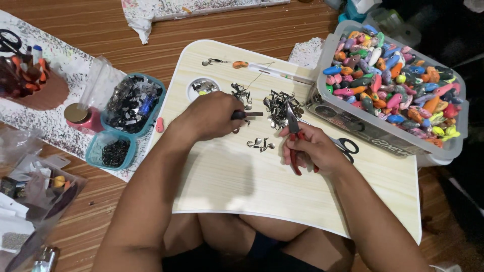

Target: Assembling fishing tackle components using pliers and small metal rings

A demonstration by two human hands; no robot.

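My left hand (212, 117) grips a small dark-handled tool (248, 115) whose tip points right, over the pale wooden lap tray (242, 176). My right hand (313, 147) holds red-handled pliers (293, 132), jaws pointing up into a heap of small metal hooks and rings (280, 106). Between the hands lie a few silver spoon-shaped blades (260, 144). A smaller cluster of metal parts (241, 92) sits just above my left hand. An orange lure piece on a wire (241, 64) lies near the tray's far edge.
A clear bin of several colourful fish-shaped lures (393, 75) stands at the right. Black scissors (348, 147) lie beside my right hand. Two teal tubs of dark metal parts (132, 103) (113, 151) sit left of the tray, with a small jar (79, 117) and plastic bags (35, 191).
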